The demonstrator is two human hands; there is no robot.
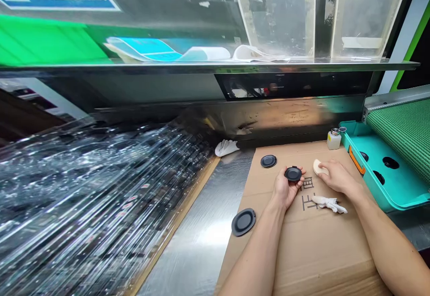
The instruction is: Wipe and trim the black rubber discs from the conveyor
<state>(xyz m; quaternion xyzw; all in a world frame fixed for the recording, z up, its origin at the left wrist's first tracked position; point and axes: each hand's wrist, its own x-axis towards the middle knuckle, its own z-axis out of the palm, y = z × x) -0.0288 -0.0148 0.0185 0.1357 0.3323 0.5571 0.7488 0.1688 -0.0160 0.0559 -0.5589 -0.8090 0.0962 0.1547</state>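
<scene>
My left hand [285, 186] holds a round black plastic lid [293, 173] with a small tab, flat side up, above the cardboard sheet [262, 260]. To its right, my right hand [337, 175] grips a cream-coloured pad [318, 167], perhaps a sponge, at or just above the cardboard. A crumpled white cloth [331, 203] lies just below that hand. Two more black lids rest to the left: one farther back [268, 161], the larger-looking lid [243, 222] nearer me, at the cardboard's edge.
Stacked clear plastic trays [110, 202] fill the left side. A small white bottle [333, 139] stands beside a teal bin [399, 199] with several black round pieces. A green conveyor belt [403, 121] is at right; a metal shelf [201, 67] crosses above. A white glove-like item [226, 148] lies behind.
</scene>
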